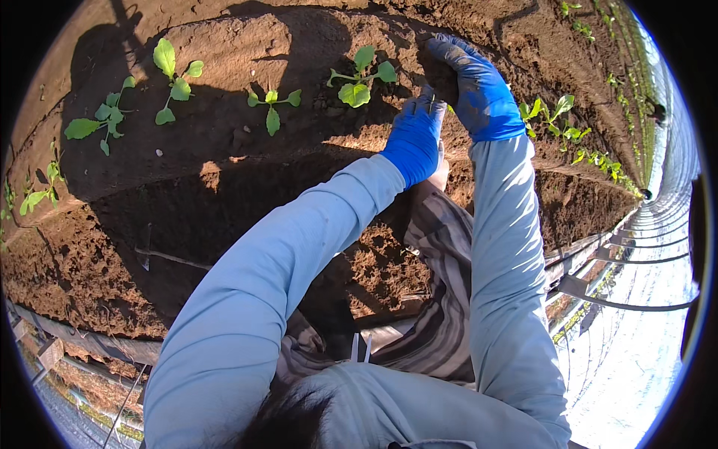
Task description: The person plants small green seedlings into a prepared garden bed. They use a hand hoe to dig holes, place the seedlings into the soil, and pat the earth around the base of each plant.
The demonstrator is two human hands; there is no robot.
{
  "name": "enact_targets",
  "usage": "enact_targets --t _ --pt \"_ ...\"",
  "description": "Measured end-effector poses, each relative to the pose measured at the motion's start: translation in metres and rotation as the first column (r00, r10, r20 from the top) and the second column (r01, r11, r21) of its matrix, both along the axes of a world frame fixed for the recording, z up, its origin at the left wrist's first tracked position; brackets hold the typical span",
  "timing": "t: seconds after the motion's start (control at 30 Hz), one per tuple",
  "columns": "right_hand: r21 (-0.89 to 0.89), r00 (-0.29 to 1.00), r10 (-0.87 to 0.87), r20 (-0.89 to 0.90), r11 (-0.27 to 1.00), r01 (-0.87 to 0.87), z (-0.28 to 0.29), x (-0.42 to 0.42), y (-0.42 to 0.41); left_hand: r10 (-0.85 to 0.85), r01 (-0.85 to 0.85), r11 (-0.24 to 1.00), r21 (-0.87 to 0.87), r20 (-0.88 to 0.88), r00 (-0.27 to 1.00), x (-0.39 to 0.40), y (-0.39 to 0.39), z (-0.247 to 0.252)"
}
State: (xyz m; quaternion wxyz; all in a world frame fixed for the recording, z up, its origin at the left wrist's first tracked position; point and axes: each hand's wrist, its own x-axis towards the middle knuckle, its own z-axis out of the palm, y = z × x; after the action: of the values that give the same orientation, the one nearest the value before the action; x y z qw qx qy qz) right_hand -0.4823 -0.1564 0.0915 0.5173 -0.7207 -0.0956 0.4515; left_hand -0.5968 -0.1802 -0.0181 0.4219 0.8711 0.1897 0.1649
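Observation:
My left hand (415, 137), in a blue glove, has its soil-stained fingertips down at the raised bed (224, 134). Facing it, my right hand (482, 92) wears a matching dirty glove and curves around dark soil (438, 76) on the far side. A small bit of green leaf (450, 108) shows between the two hands; the rest of that plant is hidden. Left of my hands stands a leafy seedling (356, 84), with a smaller seedling (272, 106) farther left. Whether my left fingers pinch anything cannot be seen.
More seedlings (174, 84) grow at the left, and others (552, 118) at the right. A thin stick (171, 257) lies in the shaded furrow. Wooden boards (84, 339) edge the soil. Hoops (628, 306) and bright sheeting (611, 359) curve along the right. Striped trousers (443, 269) show below my arms.

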Motion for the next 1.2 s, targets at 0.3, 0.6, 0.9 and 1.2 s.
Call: enact_targets --t 0.3,0.6,0.9,1.2 --pt "-0.852 0.359 0.850 0.384 0.477 -0.218 -0.032 -0.002 0.047 -0.081 0.039 0.963 -0.267 -0.145 0.986 0.012 -0.023 0.002" --pt "-0.954 -0.006 0.996 0.088 0.082 -0.290 -0.036 0.028 0.047 -0.069 0.035 0.966 -0.256 -0.123 0.990 -0.005 -0.009 0.027" --pt "-0.014 0.977 -0.190 -0.097 0.982 0.190 0.039 0.002 -0.042 -0.006 0.019 0.995 -0.095 0.133 0.991 -0.033 0.021 0.011" --pt "-0.316 0.891 -0.405 -0.206 0.889 0.331 -0.042 -0.058 -0.100 0.106 -0.101 0.992 -0.081 0.066 0.992 -0.014 0.048 -0.008"
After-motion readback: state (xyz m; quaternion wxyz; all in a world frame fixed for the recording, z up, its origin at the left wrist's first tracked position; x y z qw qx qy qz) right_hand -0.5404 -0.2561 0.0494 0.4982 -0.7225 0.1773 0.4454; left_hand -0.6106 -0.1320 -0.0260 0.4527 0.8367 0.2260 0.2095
